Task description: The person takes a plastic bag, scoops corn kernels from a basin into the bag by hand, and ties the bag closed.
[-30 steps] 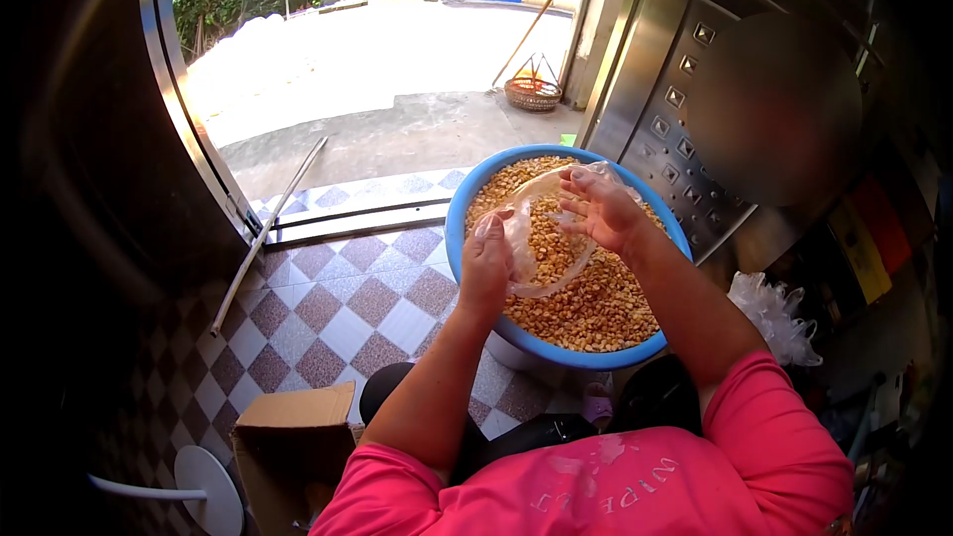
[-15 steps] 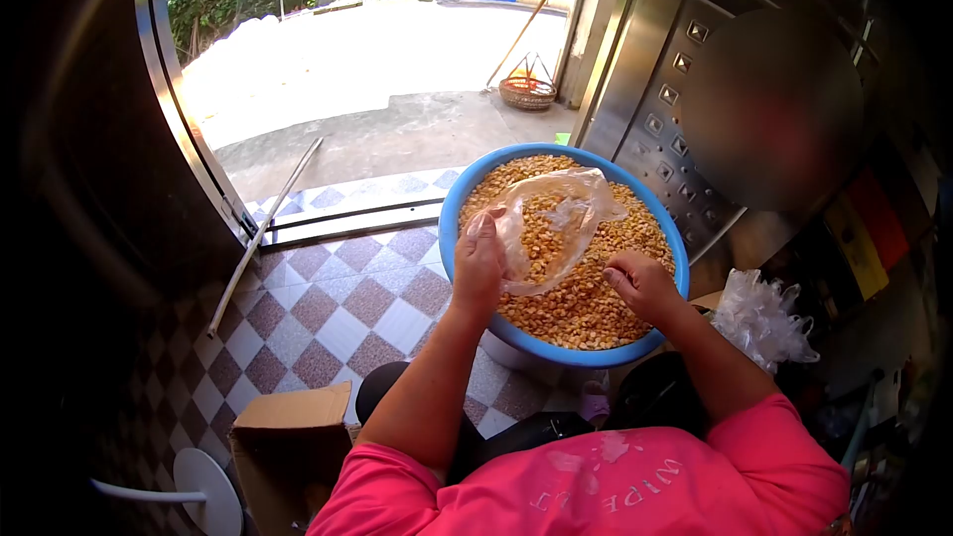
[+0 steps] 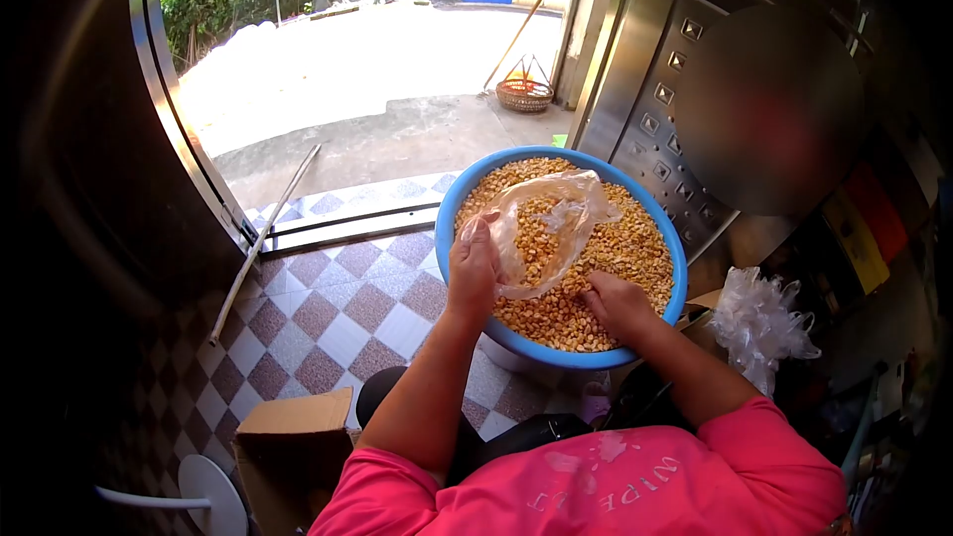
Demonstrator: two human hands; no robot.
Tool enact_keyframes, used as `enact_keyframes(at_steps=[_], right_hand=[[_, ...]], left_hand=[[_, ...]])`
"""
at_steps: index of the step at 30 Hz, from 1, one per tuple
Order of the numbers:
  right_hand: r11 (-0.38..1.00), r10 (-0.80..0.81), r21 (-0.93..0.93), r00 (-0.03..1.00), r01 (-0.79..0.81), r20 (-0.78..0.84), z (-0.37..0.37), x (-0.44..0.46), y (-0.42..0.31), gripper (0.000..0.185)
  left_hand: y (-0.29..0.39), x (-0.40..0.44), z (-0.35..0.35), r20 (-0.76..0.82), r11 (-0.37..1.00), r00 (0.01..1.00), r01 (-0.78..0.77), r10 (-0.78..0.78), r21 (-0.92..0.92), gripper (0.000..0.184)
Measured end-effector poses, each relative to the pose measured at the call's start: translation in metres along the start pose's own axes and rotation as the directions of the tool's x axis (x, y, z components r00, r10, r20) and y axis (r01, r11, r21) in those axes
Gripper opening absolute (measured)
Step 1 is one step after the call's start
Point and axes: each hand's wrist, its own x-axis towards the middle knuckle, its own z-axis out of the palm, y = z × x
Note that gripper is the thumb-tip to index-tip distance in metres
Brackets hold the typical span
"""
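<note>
A clear plastic bag (image 3: 568,217) is held by its left side in my left hand (image 3: 472,263), thumb and fingers closed on the film. Its mouth gapes toward me, and yellow kernels show in and through it. Below lies a heap of dried corn kernels (image 3: 546,323), filling a round blue basin (image 3: 571,358). My right hand (image 3: 619,308) is down in the corn to the right of the bag, fingers curled and partly buried. How many kernels it grips is hidden.
Crumpled clear bags (image 3: 759,328) hang at the right of the basin. An open cardboard box (image 3: 295,415) and a round white object (image 3: 210,491) stand at lower left. A pole (image 3: 263,238) leans across the doorway sill; a wicker basket (image 3: 524,94) sits outside.
My right hand has moved left and slightly down, its fingers now in the corn kernels. The left hand still holds the plastic bag in nearly the same place.
</note>
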Motion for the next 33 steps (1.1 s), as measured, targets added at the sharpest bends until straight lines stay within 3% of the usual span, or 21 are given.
enact_keyframes(at_steps=[4, 6, 7, 8, 9, 10, 11, 13, 14, 16, 17, 18, 20, 22, 24, 26, 28, 31, 33], right_hand=[[0.985, 0.045, 0.168, 0.997, -0.034, -0.062, -0.005, 0.0, 0.008, 0.019], [0.85, 0.214, 0.483, 0.976, -0.209, 0.045, -0.007, 0.005, 0.017, 0.019], [0.705, 0.187, 0.677, 0.976, -0.212, 0.111, -0.01, 0.009, 0.019, 0.021], [0.705, 0.187, 0.676, 0.976, -0.213, 0.112, -0.019, 0.013, 0.015, 0.021], [0.422, 0.217, 0.832, 0.931, -0.36, 0.293, -0.032, 0.017, 0.007, 0.021], [0.091, 0.181, 0.869, 0.866, -0.486, 0.465, -0.04, 0.023, 0.001, 0.021], [0.092, 0.181, 0.869, 0.867, -0.486, 0.465, -0.042, 0.03, -0.002, 0.021], [-0.224, 0.137, 0.82, 0.816, -0.526, 0.561, -0.044, 0.046, -0.01, 0.021], [-0.223, 0.135, 0.82, 0.817, -0.527, 0.561, -0.043, 0.057, -0.014, 0.021], [-0.402, 0.106, 0.723, 0.755, -0.563, 0.647, -0.04, 0.08, -0.017, 0.023], [-0.463, -0.036, 0.679, 0.778, -0.569, 0.627, -0.028, 0.091, -0.002, 0.025], [-0.462, -0.039, 0.679, 0.778, -0.571, 0.628, -0.029, 0.098, -0.01, 0.025], [-0.449, 0.254, 0.702, 0.674, -0.553, 0.693, -0.028, 0.113, -0.03, 0.027], [-0.506, 0.232, 0.676, 0.67, -0.536, 0.705, -0.025, 0.119, -0.034, 0.03], [-0.446, 0.25, 0.768, 0.761, -0.459, 0.599, -0.023, 0.122, -0.045, 0.032], [-0.481, 0.166, 0.762, 0.808, -0.435, 0.566, -0.019, 0.126, -0.04, 0.036], [-0.376, 0.289, 0.837, 0.808, -0.397, 0.513, -0.025, 0.127, -0.048, 0.04], [-0.306, 0.254, 0.883, 0.864, -0.355, 0.436, -0.019, 0.133, -0.031, 0.049], [-0.318, 0.266, 0.873, 0.849, -0.37, 0.456, -0.02, 0.134, -0.026, 0.052]], left_hand=[[-0.004, 0.002, -0.003, 0.0, 1.0, 1.0, -0.024, 0.024, 0.002, 0.034], [-0.004, 0.002, -0.002, 0.009, 0.999, 0.999, -0.037, 0.037, 0.0, 0.034], [-0.002, 0.001, 0.0, 0.004, 1.0, 1.0, -0.027, 0.027, -0.009, 0.034], [0.0, 0.0, 0.001, -0.001, 1.0, 1.0, -0.018, 0.018, -0.017, 0.034], [-0.001, 0.0, 0.0, -0.001, 1.0, 1.0, -0.018, 0.018, -0.018, 0.034], [-0.002, 0.001, -0.001, 0.001, 1.0, 1.0, -0.014, 0.014, -0.02, 0.034], [-0.003, 0.001, -0.002, 0.004, 1.0, 1.0, -0.01, 0.01, -0.021, 0.034], [-0.004, 0.002, -0.002, 0.002, 0.999, 1.0, -0.014, 0.014, -0.029, 0.034], [-0.005, 0.002, -0.002, -0.001, 0.999, 1.0, -0.017, 0.017, -0.037, 0.034], [-0.002, 0.0, -0.001, -0.003, 0.999, 1.0, -0.024, 0.024, -0.023, 0.034], [0.0, -0.001, -0.001, -0.003, 1.0, 1.0, -0.028, 0.028, -0.01, 0.034], [0.0, -0.001, -0.001, -0.006, 0.999, 1.0, -0.031, 0.031, -0.01, 0.034], [0.001, -0.002, -0.001, -0.02, 0.999, 1.0, -0.011, 0.01, -0.039, 0.035], [0.005, -0.003, 0.002, -0.025, 0.999, 1.0, -0.016, 0.015, -0.035, 0.035], [0.005, -0.003, 0.001, -0.032, 0.999, 0.999, -0.019, 0.018, -0.031, 0.035], [0.001, -0.001, -0.002, -0.009, 0.995, 0.999, -0.034, 0.034, -0.093, 0.034], [0.001, -0.002, -0.002, -0.01, 0.996, 0.999, -0.034, 0.033, -0.086, 0.034], [0.0, -0.002, -0.001, -0.016, 0.996, 0.999, -0.037, 0.036, -0.076, 0.034], [0.0, -0.002, -0.001, -0.021, 0.996, 0.999, -0.043, 0.042, -0.073, 0.034]])
